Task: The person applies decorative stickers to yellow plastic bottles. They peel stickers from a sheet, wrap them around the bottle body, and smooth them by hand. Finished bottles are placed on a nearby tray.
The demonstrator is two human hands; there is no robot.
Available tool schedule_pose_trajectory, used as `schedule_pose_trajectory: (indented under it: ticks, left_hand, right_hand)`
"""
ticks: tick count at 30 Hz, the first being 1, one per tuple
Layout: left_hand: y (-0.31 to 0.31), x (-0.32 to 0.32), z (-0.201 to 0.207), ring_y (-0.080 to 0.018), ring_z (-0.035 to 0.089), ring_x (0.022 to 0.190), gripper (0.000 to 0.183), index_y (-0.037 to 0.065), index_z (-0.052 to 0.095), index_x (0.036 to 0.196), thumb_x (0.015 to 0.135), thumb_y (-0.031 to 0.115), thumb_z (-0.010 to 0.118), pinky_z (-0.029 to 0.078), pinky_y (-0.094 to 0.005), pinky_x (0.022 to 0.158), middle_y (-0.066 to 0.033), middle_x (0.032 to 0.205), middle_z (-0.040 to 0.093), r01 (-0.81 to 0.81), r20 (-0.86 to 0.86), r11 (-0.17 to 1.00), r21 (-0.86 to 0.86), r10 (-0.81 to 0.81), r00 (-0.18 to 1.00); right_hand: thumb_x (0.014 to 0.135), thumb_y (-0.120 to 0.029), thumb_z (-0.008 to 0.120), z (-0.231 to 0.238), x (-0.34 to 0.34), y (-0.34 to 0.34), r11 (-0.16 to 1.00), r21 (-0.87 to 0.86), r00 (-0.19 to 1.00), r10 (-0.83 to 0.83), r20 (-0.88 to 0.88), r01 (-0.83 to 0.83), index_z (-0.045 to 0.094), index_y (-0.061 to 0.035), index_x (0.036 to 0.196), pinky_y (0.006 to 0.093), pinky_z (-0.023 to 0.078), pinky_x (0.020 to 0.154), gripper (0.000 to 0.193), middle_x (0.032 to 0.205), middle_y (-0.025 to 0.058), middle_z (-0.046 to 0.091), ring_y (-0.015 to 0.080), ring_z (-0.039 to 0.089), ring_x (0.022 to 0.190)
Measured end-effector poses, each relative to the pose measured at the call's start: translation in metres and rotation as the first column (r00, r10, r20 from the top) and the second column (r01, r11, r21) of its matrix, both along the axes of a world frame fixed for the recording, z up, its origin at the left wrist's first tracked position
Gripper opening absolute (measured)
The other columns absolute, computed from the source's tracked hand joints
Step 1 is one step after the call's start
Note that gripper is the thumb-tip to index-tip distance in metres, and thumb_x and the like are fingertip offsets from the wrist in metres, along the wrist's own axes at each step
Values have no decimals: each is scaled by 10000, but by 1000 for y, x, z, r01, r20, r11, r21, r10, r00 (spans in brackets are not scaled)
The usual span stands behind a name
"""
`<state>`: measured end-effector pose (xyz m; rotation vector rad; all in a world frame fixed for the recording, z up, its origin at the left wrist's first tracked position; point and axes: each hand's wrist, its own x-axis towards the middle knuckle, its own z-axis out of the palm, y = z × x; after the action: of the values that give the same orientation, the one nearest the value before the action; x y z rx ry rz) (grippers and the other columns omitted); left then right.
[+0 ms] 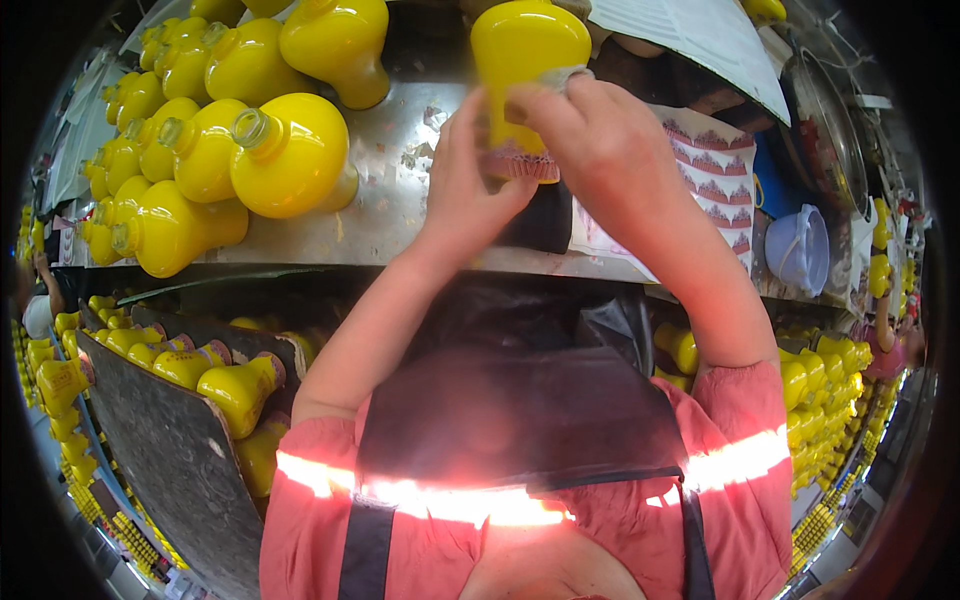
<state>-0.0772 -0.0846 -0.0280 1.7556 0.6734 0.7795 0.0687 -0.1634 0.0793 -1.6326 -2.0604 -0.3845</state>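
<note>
A glossy yellow bottle point(528, 50) with a wide body is held over the bench, its narrower patterned end towards me. A purple-pink ornamental decal band point(520, 164) runs round that end. My left hand point(468, 185) is closed on the bottle's left side, thumb by the band. My right hand point(612, 140) is bent against its right side, fingers closed round a pale grey crumpled, cloth-like piece point(566, 76) touching the bottle. Part of the bottle is hidden behind my fingers. Beside my right forearm lies a white sheet point(712, 180) with rows of matching decals.
Several yellow bottles point(292, 165) lie at the left of the metal bench point(395, 160). A light blue bucket point(797, 250) stands at the right. Below the bench, on the left, banded bottles point(235, 392) sit by a dark board point(165, 440). More bottles point(805, 385) are stacked on the right.
</note>
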Motion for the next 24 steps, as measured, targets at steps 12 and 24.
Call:
schedule_pose_trajectory:
  ticks: [12,24]
  left_hand:
    - [2,-4,-5,-328,571,1178,899,44,356,1533,758,182,792,504,-424,1005,-173,1399,515,24,34,999,40,-26,999]
    - [-2,1,6,-185,482,1131,898,91,303,1558,806,260,764,383,-351,1013,-109,1409,470,22,85,994,-109,-13,996]
  right_hand:
    - [825,-24,764,-3,5,-18,996,-91,993,-35,-113,24,662,-93,1160,414,525,634,357,862,118,624,325,647,745]
    - [868,-63,783,-73,17,-44,981,25,793,-141,-592,193,631,-66,1223,390,575,835,386,1096,153,709,343,709,972]
